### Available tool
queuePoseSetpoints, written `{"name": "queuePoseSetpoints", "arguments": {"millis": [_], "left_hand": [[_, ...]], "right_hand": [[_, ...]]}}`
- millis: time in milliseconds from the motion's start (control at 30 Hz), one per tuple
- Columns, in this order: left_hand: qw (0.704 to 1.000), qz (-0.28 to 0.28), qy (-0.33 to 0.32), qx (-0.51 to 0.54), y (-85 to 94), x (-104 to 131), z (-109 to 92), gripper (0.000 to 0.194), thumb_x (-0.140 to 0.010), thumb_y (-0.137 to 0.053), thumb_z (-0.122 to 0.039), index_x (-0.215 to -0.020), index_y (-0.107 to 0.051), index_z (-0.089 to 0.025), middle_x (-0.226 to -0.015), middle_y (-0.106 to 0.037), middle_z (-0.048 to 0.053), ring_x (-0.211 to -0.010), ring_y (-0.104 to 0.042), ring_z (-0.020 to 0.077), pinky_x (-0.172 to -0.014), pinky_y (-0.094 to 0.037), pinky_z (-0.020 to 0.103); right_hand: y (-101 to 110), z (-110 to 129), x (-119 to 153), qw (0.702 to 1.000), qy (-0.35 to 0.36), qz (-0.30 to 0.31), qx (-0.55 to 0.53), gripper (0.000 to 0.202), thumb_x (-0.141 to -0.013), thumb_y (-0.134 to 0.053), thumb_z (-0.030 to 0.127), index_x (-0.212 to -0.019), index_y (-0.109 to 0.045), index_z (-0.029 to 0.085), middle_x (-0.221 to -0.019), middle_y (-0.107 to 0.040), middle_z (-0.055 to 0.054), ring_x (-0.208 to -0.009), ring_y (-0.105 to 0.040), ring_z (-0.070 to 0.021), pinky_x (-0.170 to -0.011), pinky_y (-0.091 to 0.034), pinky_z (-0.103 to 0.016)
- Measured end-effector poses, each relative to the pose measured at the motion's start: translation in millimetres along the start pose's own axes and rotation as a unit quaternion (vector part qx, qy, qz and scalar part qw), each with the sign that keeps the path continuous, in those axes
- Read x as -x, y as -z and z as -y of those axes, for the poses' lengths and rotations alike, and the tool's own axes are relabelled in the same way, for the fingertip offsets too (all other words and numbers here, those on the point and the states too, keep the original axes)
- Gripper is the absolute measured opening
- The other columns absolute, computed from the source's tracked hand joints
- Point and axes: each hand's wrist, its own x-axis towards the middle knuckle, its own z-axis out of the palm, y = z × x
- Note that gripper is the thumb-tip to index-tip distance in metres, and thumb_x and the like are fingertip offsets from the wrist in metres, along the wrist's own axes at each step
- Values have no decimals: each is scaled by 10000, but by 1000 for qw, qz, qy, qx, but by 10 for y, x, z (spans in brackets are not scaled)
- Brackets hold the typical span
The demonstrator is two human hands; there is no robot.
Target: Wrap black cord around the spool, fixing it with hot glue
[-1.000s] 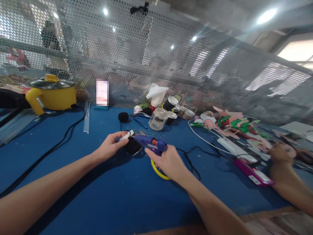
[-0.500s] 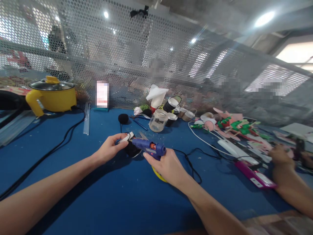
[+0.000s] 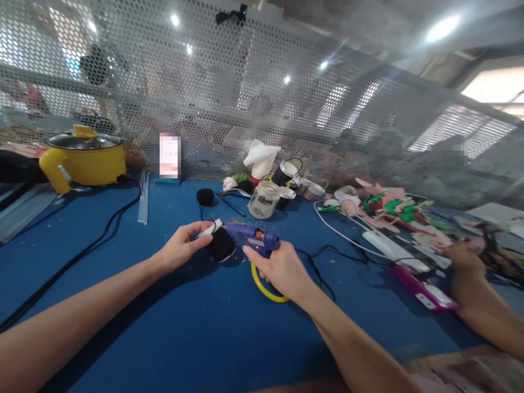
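Observation:
My left hand [image 3: 192, 240] pinches the white rim of a small cup wrapped in black yarn [image 3: 222, 244], tilted over the table. From it a strand of yarn runs back to a black yarn ball [image 3: 205, 196]. My right hand [image 3: 280, 267] is closed around the handle of a purple glue gun [image 3: 257, 239], its small red light on. The nozzle points left and is close to the cup's white edge; whether they touch I cannot tell. Below my right fingers, partly hidden, a yellow ring [image 3: 268, 293] lies on the blue table [image 3: 196, 327].
Behind my hands stand a clear plastic jar [image 3: 264, 201] and a finished-looking black cup [image 3: 285, 172]. Glue sticks [image 3: 143, 197] and a yellow pot [image 3: 90, 164] are left. Right are a white power strip [image 3: 395, 251], a magenta box [image 3: 421, 289] and another person's arm [image 3: 475, 289].
The glue gun has drawn slightly to the right from the cup, baring more of its black side and the yellow ring. My left hand keeps its grip.

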Motion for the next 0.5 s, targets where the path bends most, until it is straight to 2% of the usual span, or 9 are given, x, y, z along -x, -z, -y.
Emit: {"name": "queuePoseSetpoints", "arguments": {"millis": [167, 367, 500], "left_hand": [[1000, -5, 7, -8, 8, 6, -2, 174, -728, -510, -326, -731, -534, -154, -1025, -584, 75, -996, -485, 216, -908, -314, 360], [1000, -6, -1, -12, 9, -1, 7, 178, -730, -507, -337, -716, -529, -160, -1013, -591, 71, -1003, -488, 217, -903, -325, 343], [1000, -9, 4, -21, 8, -1, 10, 196, -727, -510, -349, -733, -542, -156, -1014, -592, 72, -990, -494, 220, -903, -325, 349]], "right_hand": [[3, 12, 15, 999, 3, 26, -32, 255, -705, -505, 357, -522, -448, 188, -369, -453, 34, -344, -445, -101, -387, -379, -218], [-1, -7, 6, 1000, 13, 3, -19, 242, -704, -504, 352, -531, -463, 188, -362, -441, 41, -344, -437, -98, -390, -377, -217], [-10, 5, 26, 999, 26, 13, -15, 261, -708, -501, 354, -515, -441, 188, -377, -458, 32, -354, -426, -95, -384, -365, -216]]}}
